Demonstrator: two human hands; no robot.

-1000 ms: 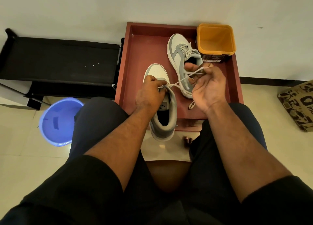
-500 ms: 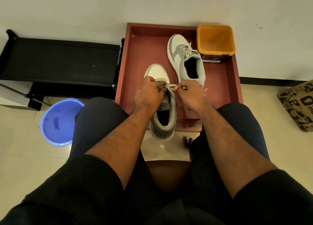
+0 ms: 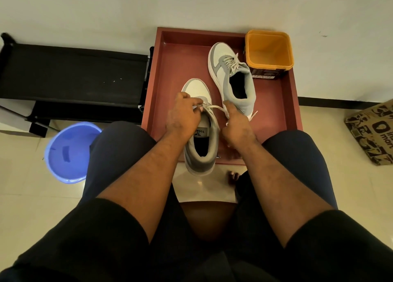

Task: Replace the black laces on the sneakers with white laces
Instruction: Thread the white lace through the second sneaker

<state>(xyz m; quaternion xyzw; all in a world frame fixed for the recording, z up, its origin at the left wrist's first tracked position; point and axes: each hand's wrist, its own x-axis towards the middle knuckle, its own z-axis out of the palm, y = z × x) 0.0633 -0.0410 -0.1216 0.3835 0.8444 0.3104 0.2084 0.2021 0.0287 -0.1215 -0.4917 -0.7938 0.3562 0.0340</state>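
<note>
Two sneakers (image 3: 232, 79) in tray (image 3: 168, 86), tub (image 3: 268, 48) behind.

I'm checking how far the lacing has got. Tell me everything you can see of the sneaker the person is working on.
The near sneaker is grey and white, with a white toe cap, grey heel collar and a dark insole bearing a label. It lies toe away from the person, heel overhanging the red tray's front edge. The left hand grips its tongue area; the right hand pinches a white lace running from its eyelets. No black lace shows.
</note>
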